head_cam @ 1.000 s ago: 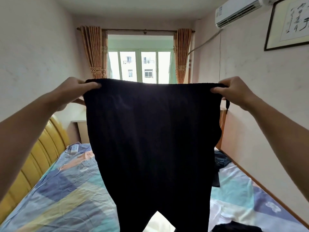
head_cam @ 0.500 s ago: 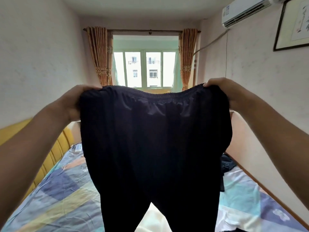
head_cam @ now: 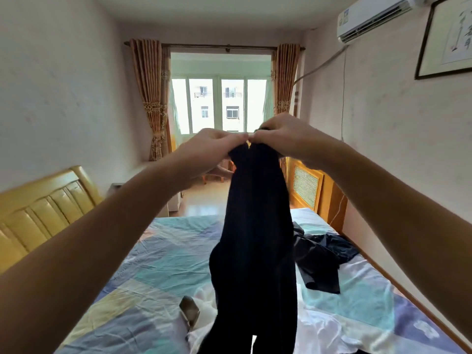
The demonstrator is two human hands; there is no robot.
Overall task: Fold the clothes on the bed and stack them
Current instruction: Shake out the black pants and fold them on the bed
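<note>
Head view shows you have brought your left hand (head_cam: pixel 212 146) and right hand (head_cam: pixel 283 139) together, so the black trousers (head_cam: pixel 255 251), spread wide by the waistband half a second ago, now hang folded lengthwise above the bed (head_cam: pixel 158 254). Each grip pinches the waistband, fingers touching. That looks like the first fold done; more dark clothes (head_cam: pixel 321 256) lie unfolded to the right.

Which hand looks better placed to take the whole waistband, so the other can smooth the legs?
Probably the right hand: its grip sits over the top of the black trousers, while the left hand pinches beside them.
</note>
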